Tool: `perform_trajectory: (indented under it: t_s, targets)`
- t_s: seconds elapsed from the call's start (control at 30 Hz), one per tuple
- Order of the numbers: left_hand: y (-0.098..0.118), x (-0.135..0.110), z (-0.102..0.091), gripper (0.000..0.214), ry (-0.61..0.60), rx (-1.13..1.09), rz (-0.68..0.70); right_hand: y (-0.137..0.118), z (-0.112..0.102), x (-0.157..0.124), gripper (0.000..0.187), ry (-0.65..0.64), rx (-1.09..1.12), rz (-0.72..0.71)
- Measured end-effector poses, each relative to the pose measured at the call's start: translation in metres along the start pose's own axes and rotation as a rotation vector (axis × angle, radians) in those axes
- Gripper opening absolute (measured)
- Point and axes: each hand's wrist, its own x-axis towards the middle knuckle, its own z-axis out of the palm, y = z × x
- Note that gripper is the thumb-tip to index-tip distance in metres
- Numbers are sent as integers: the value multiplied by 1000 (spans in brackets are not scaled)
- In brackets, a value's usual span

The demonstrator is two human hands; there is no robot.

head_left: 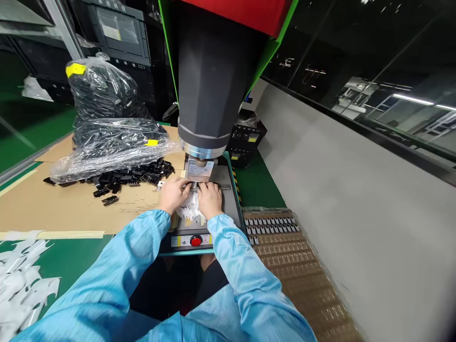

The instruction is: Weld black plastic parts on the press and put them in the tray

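Note:
Under the metal block of a press-like machine, both my hands work close together at a small fixture. My left hand comes in from the left, its fingers bent and pinched at the fixture's edge. Opposite it, my right hand has its fingers curled down onto the same spot. A small dark piece shows between the fingertips, too covered to name. White cut pieces lie on the machine's base between my wrists. A red button sits on the base's front edge.
On the left, loose black plastic parts lie on cardboard beside bagged black parts. White scraps are piled at lower left. A tray at right holds rows of small grey parts. A grey wall bounds the right.

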Motion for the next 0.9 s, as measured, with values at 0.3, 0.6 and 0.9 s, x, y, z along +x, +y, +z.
perform_trajectory:
  t_s: [0.3, 0.6, 0.9]
  targets:
    - [16, -6, 6, 38, -142, 206, 132, 1, -5, 0, 39, -76, -43, -23]
    - [-6, -12, -14, 58, -215, -8, 55, 16, -15, -19, 54, -1, 108, -26]
    - [-96, -113, -59, 102, -447, 61, 59, 116, -51, -136, 66, -103, 170, -23]
